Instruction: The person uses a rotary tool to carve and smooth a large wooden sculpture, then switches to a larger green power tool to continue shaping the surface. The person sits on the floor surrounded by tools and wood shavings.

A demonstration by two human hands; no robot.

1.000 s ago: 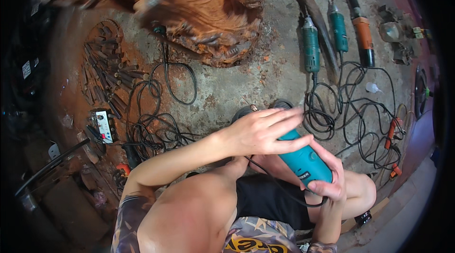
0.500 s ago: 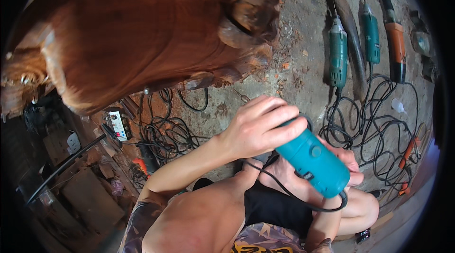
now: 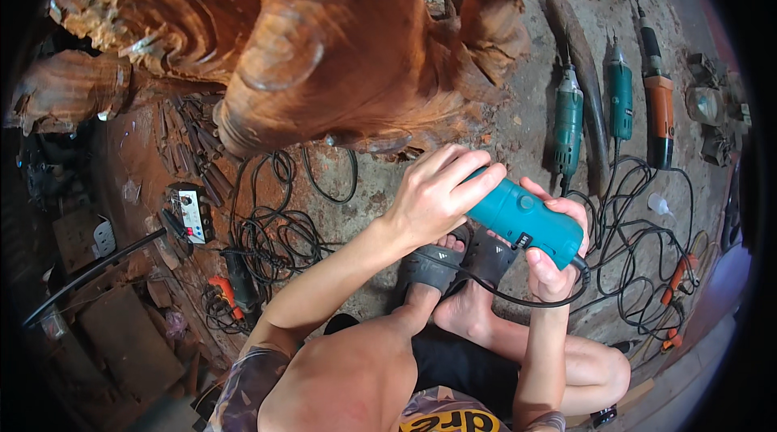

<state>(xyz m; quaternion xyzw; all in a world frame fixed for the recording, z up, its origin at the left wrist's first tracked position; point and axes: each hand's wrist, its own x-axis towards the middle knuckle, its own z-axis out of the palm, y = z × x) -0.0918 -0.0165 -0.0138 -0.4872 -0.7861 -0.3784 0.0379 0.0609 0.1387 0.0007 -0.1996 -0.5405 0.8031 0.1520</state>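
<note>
A teal die grinder with a black cord lies across both my hands, above my feet. My left hand wraps over its front end, hiding that end and any bit in it. Round the rear of the body, close to the cord, my right hand grips with the thumb on the near side and fingers on the far side. Just beyond my left hand rises a large reddish-brown wood carving, smooth in its middle and rough in places.
At right on the concrete floor lie two green grinders, an orange one, a curved dark piece and tangled cords. More cords, a white control box and several dark rods lie left.
The view has shifted, showing more of the carving and my sandals. Both hands still grip the grinder, which now lies flatter, its cord end raised. My right thumb has come into view.
</note>
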